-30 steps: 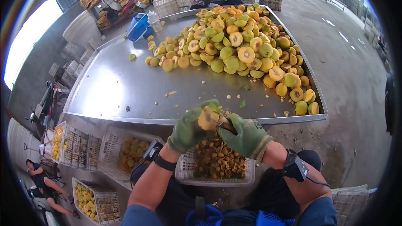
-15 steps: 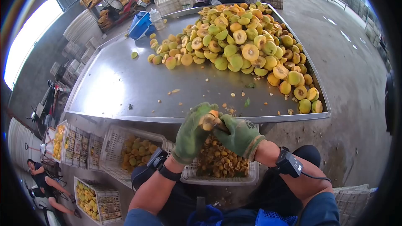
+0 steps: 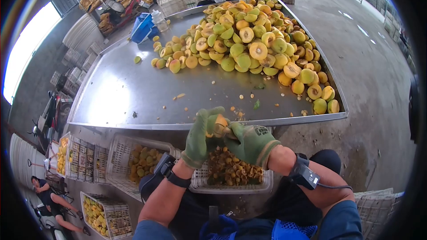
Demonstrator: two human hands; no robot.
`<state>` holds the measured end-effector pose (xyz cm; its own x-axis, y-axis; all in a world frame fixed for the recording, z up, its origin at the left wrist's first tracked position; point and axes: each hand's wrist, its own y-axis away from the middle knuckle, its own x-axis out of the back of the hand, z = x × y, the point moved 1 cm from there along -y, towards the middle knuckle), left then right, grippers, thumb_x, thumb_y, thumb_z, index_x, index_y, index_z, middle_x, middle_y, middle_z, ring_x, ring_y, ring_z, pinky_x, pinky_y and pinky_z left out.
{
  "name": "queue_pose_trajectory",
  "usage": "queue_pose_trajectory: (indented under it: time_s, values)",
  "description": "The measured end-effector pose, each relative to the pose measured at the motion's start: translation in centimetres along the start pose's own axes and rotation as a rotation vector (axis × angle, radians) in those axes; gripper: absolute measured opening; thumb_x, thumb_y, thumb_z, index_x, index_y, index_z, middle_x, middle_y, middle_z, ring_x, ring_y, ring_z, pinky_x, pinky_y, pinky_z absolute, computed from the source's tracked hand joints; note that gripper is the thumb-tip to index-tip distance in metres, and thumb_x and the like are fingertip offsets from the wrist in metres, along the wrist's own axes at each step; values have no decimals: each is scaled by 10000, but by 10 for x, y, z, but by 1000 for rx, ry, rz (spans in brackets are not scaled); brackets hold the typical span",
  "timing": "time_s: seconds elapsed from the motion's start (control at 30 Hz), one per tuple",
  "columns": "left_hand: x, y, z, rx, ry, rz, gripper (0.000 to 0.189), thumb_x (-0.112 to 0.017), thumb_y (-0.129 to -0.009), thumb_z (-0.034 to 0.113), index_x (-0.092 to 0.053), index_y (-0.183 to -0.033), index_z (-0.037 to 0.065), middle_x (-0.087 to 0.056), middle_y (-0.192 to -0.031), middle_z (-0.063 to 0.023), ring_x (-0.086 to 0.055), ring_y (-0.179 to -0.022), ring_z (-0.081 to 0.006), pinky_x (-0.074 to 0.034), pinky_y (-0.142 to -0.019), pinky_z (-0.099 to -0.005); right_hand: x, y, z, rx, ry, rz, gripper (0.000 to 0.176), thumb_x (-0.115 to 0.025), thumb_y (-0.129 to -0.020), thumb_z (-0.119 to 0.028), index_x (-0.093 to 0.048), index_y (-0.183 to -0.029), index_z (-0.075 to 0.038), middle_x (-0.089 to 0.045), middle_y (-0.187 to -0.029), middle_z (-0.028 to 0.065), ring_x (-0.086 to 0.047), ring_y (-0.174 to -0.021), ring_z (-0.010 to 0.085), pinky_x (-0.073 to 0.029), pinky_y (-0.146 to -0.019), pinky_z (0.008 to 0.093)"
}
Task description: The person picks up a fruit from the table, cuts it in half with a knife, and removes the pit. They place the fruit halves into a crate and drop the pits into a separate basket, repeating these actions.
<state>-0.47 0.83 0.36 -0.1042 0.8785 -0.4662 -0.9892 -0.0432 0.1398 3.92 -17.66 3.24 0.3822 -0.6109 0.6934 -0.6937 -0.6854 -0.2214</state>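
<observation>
Fruit [image 3: 220,125], rounded, orange, in cloth-gloved left hand [image 3: 198,140]; right hand [image 3: 251,143] alongside, hold unclear.

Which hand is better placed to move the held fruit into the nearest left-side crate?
Probably the left hand: it cups the fruit and sits nearer the crate; the right hand is farther away.

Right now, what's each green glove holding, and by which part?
The left hand holds a yellow fruit by its side; I can't tell what the right hand holds.
</observation>
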Motion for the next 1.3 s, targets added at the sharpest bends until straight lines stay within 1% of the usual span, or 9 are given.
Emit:
queue_pose_trajectory:
  time_s: [0.27,0.43,0.5,0.57,0.63,0.83,0.93,1.13,1.3]
  values:
    - [-2,7,1,35,-103,-11,630,-439,-1062,570,-544,-1398,49,-673,-1178,-96,-665,-1034,-186,-575,-885,-329,-6,3,0,-83,-33,-41,273,-614,-976,-302,-616,-1025,-33,-696,-851,222,-677,-795,431,-527,-710,512]
    - [-1,5,-3,-336,-596,-34,485,-399,-1116,405,-567,-1380,34,-659,-1160,-57,-652,-1010,-143,-563,-850,-280,-9,3,0,-20,88,-26,275,-636,-957,-289,-617,-1058,-34,-711,-891,211,-692,-817,420,-539,-716,503]
    - [-5,6,-3,-323,-594,-21,443,-398,-1124,352,-577,-1368,27,-661,-1145,-50,-651,-994,-136,-559,-850,-274,-7,4,0,-34,143,-50,278,-644,-948,-280,-621,-1070,-31,-715,-901,206,-698,-834,414,-544,-728,496]
    - [-2,6,-3,-93,-370,22,414,-406,-1124,317,-588,-1351,21,-668,-1131,-50,-650,-980,-135,-555,-864,-279,-10,5,2,-37,159,-38,257,-657,-937,-266,-619,-1034,-31,-705,-870,195,-690,-807,407,-534,-706,495]
    - [-1,5,-6,-137,-411,64,407,-410,-1124,314,-597,-1332,20,-673,-1112,-52,-647,-967,-130,-548,-873,-282,-16,5,5,-32,139,6,223,-677,-924,-247,-613,-950,-35,-681,-799,178,-667,-735,400,-506,-650,498]
    - [-15,12,-3,-300,-598,135,396,-419,-1122,316,-619,-1289,18,-681,-1071,-60,-640,-951,-122,-538,-864,-292,-26,5,9,-101,-85,-117,232,-622,-965,-273,-628,-1010,-45,-687,-859,231,-663,-771,430,-513,-653,488]
    - [-14,12,-3,-364,-648,125,387,-437,-1118,309,-622,-1281,12,-685,-1060,-65,-634,-946,-123,-535,-858,-296,-24,2,13,-7,-195,-192,258,-594,-989,-304,-630,-1027,-51,-686,-802,178,-675,-714,355,-512,-621,436]
    - [-19,15,12,-361,-736,23,393,-459,-1110,310,-612,-1301,3,-686,-1065,-77,-635,-966,-130,-534,-869,-299,21,-11,-4,-695,-930,-760,336,-595,-1001,-394,-640,-988,-61,-541,-667,-15,-462,-499,69,-383,-437,249]
    - [-18,15,15,-397,-489,-98,396,-474,-1104,301,-599,-1331,0,-690,-1112,-85,-645,-1008,-127,-533,-906,-303,15,-13,16,-667,-1498,-1020,357,-554,-1043,-398,-646,-1017,-54,-480,-588,-38,-369,-381,39,-285,-328,193]
